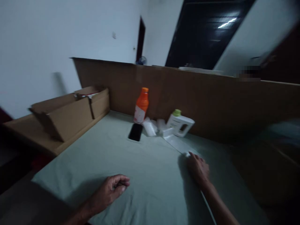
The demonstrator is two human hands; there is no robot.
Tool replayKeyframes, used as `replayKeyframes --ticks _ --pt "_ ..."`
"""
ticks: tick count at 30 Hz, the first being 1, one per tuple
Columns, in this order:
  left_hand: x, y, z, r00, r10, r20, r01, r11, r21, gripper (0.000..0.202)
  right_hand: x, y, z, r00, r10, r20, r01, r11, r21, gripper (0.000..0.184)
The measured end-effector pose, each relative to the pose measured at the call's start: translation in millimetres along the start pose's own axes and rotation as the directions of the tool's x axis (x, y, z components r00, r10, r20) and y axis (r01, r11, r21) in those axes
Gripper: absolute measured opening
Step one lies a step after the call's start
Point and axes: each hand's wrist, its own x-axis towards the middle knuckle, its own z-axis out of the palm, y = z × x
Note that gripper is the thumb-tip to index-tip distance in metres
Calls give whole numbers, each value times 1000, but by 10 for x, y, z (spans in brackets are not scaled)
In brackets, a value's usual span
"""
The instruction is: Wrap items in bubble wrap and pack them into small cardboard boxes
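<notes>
My left hand (110,190) rests on a pale green cloth (145,175) that covers the table, its fingers curled into a loose fist with nothing visible inside. My right hand (198,167) lies further right on the cloth, fingers bent down onto the end of a white strip of paper or plastic (177,144) that runs back toward the bottles. Whether it grips the strip is unclear. An orange bottle (141,105) stands at the back. Beside it lie a black phone (136,132), small white packets (150,127) and a white jug with a green cap (180,124).
A brown cardboard wall (211,103) runs along the far and right sides of the table. An open cardboard box (70,112) sits at the left edge. A dark doorway (206,34) and white walls are behind.
</notes>
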Motion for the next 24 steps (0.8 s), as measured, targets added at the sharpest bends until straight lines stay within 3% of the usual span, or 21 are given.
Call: replayKeyframes --ticks 2,4,8,10,11,14,16,19,21,24 --pt "-79 8 -366 987 36 -158 -26 998 64 34 218 -94 141 999 -39 22 38 999 22 16" --pt "-120 73 -734 927 137 -348 -53 969 242 29 383 -244 313 995 -92 44 89 994 67 16" --pt "-10 373 -1445 704 378 -602 -23 858 512 37 453 -735 676 975 -198 98 174 963 207 33" --pt "108 599 -1761 585 505 -635 17 775 631 50 377 -977 796 968 -240 76 213 941 265 44" --pt "165 720 -1909 524 600 -605 80 672 736 56 324 -1069 830 965 -258 49 235 932 275 47" --pt "295 1050 -2333 418 760 -498 333 382 862 62 135 -1201 838 962 -270 -36 271 941 204 46" --pt "351 1195 -2592 443 719 -535 419 361 833 61 4 -1200 795 965 -256 -64 261 962 83 41" --pt "388 1284 -2824 542 552 -634 423 473 773 80 -154 -1176 726 958 -269 -101 259 961 -96 36" --pt "337 1274 -2805 563 518 -644 376 534 758 81 -216 -1179 696 950 -292 -111 278 952 -126 33" --pt "105 1165 -2552 602 535 -592 218 604 767 66 -251 -1207 672 947 -302 -109 294 952 -80 30"
